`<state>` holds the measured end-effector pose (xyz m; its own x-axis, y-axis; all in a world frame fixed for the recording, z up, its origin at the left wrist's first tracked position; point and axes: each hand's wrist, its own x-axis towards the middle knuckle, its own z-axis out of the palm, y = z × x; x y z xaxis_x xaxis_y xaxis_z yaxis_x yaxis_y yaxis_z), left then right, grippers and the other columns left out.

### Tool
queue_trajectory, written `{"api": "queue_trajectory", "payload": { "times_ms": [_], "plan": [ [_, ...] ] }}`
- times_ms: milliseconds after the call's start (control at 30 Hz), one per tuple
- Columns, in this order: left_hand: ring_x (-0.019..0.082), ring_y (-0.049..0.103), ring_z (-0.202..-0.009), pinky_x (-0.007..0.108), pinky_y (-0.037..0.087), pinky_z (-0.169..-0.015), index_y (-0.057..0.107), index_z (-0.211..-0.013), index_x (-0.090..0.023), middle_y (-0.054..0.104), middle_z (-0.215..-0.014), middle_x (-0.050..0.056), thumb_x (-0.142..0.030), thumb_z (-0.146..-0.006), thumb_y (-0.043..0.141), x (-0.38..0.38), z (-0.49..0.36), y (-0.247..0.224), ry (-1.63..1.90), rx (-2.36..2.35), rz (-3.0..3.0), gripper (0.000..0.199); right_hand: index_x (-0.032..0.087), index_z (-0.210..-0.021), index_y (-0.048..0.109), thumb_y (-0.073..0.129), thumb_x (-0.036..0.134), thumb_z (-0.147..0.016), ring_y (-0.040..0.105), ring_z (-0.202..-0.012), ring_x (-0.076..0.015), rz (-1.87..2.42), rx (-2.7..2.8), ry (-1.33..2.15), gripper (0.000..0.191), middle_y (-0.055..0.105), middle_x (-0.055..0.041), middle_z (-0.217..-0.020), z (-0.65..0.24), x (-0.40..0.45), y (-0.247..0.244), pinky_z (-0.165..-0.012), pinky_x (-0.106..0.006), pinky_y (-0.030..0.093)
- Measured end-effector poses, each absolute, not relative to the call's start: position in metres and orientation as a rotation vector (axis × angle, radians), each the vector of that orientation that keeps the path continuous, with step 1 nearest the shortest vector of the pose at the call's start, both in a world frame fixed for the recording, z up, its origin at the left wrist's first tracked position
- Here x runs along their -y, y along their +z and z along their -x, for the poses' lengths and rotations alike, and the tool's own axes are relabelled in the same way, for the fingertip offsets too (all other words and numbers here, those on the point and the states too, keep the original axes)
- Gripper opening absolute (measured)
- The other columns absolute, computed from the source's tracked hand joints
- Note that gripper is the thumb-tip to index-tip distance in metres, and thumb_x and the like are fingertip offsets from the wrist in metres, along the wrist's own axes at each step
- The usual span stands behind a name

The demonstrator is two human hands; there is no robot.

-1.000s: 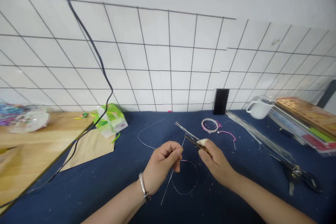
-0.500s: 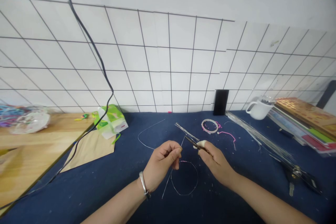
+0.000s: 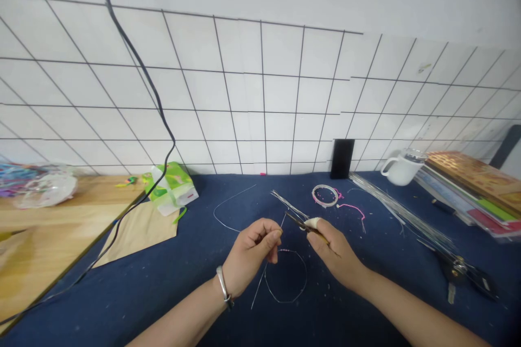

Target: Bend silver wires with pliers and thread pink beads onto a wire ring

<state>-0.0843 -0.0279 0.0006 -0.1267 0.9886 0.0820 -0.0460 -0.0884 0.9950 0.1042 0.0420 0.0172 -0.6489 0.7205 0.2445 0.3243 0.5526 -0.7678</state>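
Thin silvery wire (image 3: 284, 219) is pinched between the thumb and fingers of my left hand (image 3: 260, 244). Below that hand hangs or lies a wire loop (image 3: 305, 282) with a few pink beads (image 3: 285, 250) at its top. My right hand (image 3: 336, 249) is closed around small dark pliers (image 3: 299, 220), whose tip points left at the upper end of the pinched wire. Whether the jaws touch the wire is too small to tell. A bundle of short wires (image 3: 285, 202) lies just behind the pliers.
Behind my right hand lie a white ring (image 3: 324, 196) and pink cord (image 3: 354, 207). Long wires (image 3: 391, 206), a white mug (image 3: 401, 168), stacked books (image 3: 476, 190) and a key (image 3: 451, 293) are at the right. A green package (image 3: 173, 184) and brown paper (image 3: 140, 233) lie left.
The pliers have turned very slightly in my right hand. My left hand keeps its pinch in nearly the same place.
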Motion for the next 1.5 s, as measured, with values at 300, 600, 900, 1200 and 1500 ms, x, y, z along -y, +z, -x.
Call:
{"api": "queue_trajectory", "payload": {
  "times_ms": [300, 600, 900, 1200, 1500],
  "plan": [
    [0.006, 0.049, -0.047, 0.019, 0.039, -0.049, 0.052, -0.079, -0.015, 0.051, -0.058, -0.004, -0.030, -0.082, 0.052, 0.0271, 0.0847, -0.0014, 1.379, -1.219, -1.170, 0.016, 0.019, -0.082, 0.048, 0.039, 0.032, -0.088, 0.044, -0.065, -0.0116, 0.902, 2.278, 0.864, 0.017, 0.047, 0.0018, -0.072, -0.1032, -0.0424, 0.0176, -0.061, -0.024, 0.036],
    [0.006, 0.049, -0.047, 0.019, 0.039, -0.049, 0.052, -0.080, -0.015, 0.052, -0.058, -0.004, -0.031, -0.082, 0.052, 0.0266, 0.0846, 0.0002, 1.374, -1.234, -1.170, 0.016, 0.019, -0.077, 0.045, 0.039, 0.031, -0.087, 0.043, -0.063, -0.0115, 0.896, 2.291, 0.833, 0.017, 0.046, 0.0019, -0.070, -0.1035, -0.0423, 0.0168, -0.059, -0.024, 0.036],
    [0.007, 0.049, -0.047, 0.019, 0.039, -0.049, 0.052, -0.079, -0.015, 0.052, -0.058, -0.004, -0.031, -0.082, 0.052, 0.0270, 0.0837, 0.0014, 1.375, -1.237, -1.167, 0.017, 0.019, -0.073, 0.042, 0.039, 0.030, -0.087, 0.041, -0.060, -0.0112, 0.871, 2.304, 0.769, 0.018, 0.044, 0.0022, -0.067, -0.1035, -0.0430, 0.0160, -0.057, -0.024, 0.035],
    [0.006, 0.050, -0.047, 0.019, 0.038, -0.049, 0.053, -0.083, -0.015, 0.052, -0.061, -0.004, -0.031, -0.082, 0.052, 0.0276, 0.0850, 0.0015, 1.349, -1.230, -1.146, 0.017, 0.020, -0.072, 0.040, 0.041, 0.029, -0.086, 0.040, -0.058, -0.0106, 0.875, 2.330, 0.642, 0.017, 0.042, 0.0029, -0.065, -0.1048, -0.0439, 0.0130, -0.055, -0.023, 0.034],
    [0.007, 0.052, -0.047, 0.020, 0.039, -0.048, 0.057, -0.090, -0.014, 0.054, -0.066, -0.002, -0.033, -0.080, 0.054, 0.0272, 0.0851, 0.0013, 1.338, -1.221, -1.088, 0.022, 0.019, -0.078, 0.047, 0.042, 0.029, -0.086, 0.044, -0.062, -0.0133, 0.838, 2.389, 0.415, 0.014, 0.047, -0.0006, -0.068, -0.1069, -0.0475, 0.0104, -0.057, -0.025, 0.037]
  ]
}}
